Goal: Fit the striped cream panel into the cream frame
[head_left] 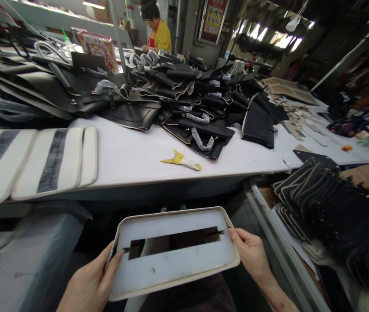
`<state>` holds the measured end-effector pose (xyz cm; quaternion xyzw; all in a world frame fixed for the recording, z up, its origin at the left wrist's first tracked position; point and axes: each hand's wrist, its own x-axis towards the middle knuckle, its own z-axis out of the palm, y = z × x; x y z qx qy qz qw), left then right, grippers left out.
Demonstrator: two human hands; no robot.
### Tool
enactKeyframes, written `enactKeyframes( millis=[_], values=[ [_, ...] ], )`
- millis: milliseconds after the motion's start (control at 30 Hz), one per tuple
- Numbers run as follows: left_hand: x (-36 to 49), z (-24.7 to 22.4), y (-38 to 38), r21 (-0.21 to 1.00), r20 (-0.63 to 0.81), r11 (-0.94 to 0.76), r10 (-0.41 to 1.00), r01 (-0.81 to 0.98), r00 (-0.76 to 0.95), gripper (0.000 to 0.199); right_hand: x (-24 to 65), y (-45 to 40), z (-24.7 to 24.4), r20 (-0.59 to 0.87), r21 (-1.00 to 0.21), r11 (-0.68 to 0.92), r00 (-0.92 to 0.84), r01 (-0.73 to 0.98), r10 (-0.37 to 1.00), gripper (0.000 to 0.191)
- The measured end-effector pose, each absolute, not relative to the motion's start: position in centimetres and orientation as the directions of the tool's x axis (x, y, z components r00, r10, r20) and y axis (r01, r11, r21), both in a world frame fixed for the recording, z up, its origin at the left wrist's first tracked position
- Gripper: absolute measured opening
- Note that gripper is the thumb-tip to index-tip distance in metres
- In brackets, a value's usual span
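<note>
Held up in front of me is a white rectangular panel (pixel 171 268) with rounded corners, a cream raised rim and a long slot cut through its middle. My left hand (pixel 95 277) grips its left end, thumb on the inner face by the rim. At the right end, my right hand (pixel 251 251) pinches the rim between thumb and fingers. The panel tilts a little, its right end higher. Beyond it on the white table lies a yellow and white flat tool (pixel 181 160) with a forked end.
Black leather bag pieces (pixel 177 82) with plastic-wrapped handles pile across the white table (pixel 132 151). Cream and dark striped panels (pixel 49 162) lie left. Dark stacked pieces (pixel 334 216) fill a bin at right. A person in yellow (pixel 163 34) sits beyond the pile.
</note>
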<state>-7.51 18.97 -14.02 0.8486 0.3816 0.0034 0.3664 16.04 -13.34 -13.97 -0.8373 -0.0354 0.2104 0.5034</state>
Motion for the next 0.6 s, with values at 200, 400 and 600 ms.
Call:
enactKeyframes(
  millis=[200, 400, 600],
  values=[
    [-7.4, -13.9, 18.7, 0.623, -0.224, -0.457, 0.673, 0.634, 0.705, 0.049, 16.0, -12.6, -12.8, -0.246, -0.791, -0.611, 0.934, -0.037, 0.261, 0.049],
    [-7.4, -12.8, 18.5, 0.585, -0.319, -0.425, 0.662, 0.691, 0.678, 0.05, 14.3, -12.8, -14.1, -0.245, -0.762, -0.644, 0.95, -0.067, 0.191, 0.042],
    [-7.3, -11.1, 17.9, 0.497, -0.337, -0.463, 0.677, 0.734, 0.655, 0.044, 13.1, -13.4, -14.9, -0.365, -0.85, -0.445, 0.924, -0.282, 0.112, 0.054]
  ],
)
